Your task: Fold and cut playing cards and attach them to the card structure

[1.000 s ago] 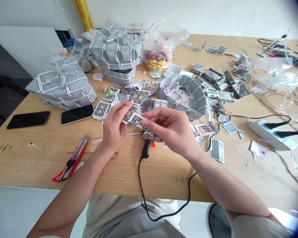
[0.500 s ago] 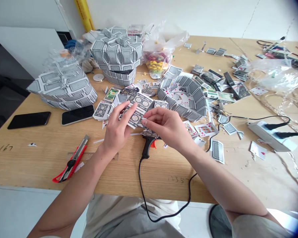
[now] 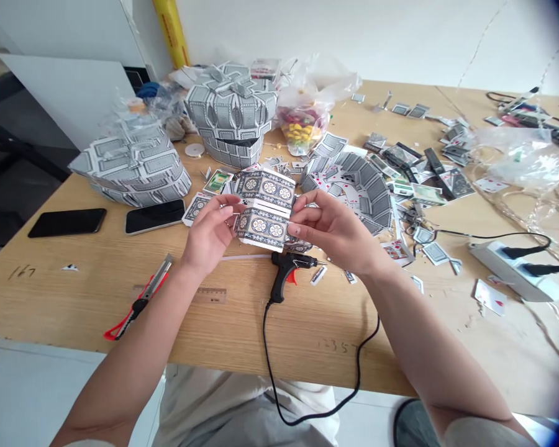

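Between both hands is a piece of folded playing cards [image 3: 266, 211], dark patterned backs facing me and a white slit across its middle. My left hand [image 3: 212, 233] pinches its left edge. Fingers and thumb of my right hand [image 3: 330, 228] grip the right edge. Just below lies a black glue gun [image 3: 285, 273] with an orange trigger, its nozzle pointing right and its cord looping over the table edge. A red utility knife [image 3: 142, 301] and a clear ruler [image 3: 212, 295] rest near my left forearm.
Two lidded card baskets [image 3: 135, 164] [image 3: 233, 115] stand behind on the left, near two phones [image 3: 68, 222] [image 3: 154, 216]. An open card basket [image 3: 377, 192] holds loose cards. Card boxes [image 3: 400, 149], a bag of yellow and red pieces [image 3: 302, 127] and a power strip [image 3: 517, 267] lie around.
Both hands have turned the folded card piece to face me more squarely. My right hand has shifted slightly right, to its right edge. The glue gun's nozzle now shows.
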Tool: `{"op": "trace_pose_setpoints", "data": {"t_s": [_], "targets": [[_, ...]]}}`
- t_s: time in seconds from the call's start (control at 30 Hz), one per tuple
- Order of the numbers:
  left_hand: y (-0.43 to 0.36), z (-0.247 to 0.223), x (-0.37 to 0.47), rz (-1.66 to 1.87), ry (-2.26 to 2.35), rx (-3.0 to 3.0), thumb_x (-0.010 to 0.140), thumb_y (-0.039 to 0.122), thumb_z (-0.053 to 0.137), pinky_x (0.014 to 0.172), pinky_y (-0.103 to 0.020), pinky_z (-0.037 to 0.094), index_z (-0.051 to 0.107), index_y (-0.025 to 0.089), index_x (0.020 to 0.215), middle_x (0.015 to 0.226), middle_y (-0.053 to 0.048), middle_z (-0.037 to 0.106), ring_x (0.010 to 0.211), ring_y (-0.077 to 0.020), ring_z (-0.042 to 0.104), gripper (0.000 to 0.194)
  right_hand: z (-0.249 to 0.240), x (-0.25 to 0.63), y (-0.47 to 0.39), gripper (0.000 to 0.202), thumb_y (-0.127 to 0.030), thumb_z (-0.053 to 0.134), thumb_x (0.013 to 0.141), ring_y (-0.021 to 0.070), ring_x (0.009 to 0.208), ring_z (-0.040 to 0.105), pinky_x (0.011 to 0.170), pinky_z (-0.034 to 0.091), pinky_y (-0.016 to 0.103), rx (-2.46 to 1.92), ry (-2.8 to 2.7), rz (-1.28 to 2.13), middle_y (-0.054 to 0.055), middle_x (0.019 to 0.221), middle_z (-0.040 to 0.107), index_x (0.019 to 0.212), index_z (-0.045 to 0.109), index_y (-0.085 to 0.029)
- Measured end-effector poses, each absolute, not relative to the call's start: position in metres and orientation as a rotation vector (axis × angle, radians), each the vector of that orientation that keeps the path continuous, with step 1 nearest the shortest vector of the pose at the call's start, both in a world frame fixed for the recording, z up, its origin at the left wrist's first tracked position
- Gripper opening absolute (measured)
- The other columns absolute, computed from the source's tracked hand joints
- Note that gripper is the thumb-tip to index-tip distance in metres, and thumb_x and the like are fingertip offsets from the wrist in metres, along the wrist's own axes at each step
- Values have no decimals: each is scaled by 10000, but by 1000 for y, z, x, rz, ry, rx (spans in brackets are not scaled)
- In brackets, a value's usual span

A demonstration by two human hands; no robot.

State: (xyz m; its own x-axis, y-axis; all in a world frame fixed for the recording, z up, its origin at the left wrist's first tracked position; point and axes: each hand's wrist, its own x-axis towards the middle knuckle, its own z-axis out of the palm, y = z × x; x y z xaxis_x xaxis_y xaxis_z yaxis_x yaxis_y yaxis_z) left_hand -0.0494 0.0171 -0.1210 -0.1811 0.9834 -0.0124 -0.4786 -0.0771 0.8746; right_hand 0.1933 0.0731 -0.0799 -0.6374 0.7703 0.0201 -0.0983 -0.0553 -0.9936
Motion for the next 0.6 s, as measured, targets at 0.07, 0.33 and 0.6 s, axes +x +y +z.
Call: {"op": "trace_pose_setpoints", "data": {"t_s": [0.07,0.33,0.6], "targets": [[15,-115,-51,1415,854,653,778,321,850,713,-274,599,740,175,1063,978,-53,768,821,-177,724,339,-79,196,76,472,-416,970,866,123,738,659,706,514,284,-695,-1602,1805,-18,825,763,1075,593,-225],[10,-111,-50,1184,719,634,688,174,898,552,-241,574,705,162,1187,939,-48,780,686,-157,701,535,-76,197,79,514,-403,1002,818,121,712,667,685,524,273,-735,-1622,1814,-22,820,772,1057,583,-225],[10,-114,-52,1107,690,764,740,186,900,607,-302,656,703,177,1221,991,-54,800,710,-181,736,520,-77,198,80,565,-421,1034,757,136,712,680,690,526,281,-773,-1613,1874,-8,803,783,1034,586,-216]]}}
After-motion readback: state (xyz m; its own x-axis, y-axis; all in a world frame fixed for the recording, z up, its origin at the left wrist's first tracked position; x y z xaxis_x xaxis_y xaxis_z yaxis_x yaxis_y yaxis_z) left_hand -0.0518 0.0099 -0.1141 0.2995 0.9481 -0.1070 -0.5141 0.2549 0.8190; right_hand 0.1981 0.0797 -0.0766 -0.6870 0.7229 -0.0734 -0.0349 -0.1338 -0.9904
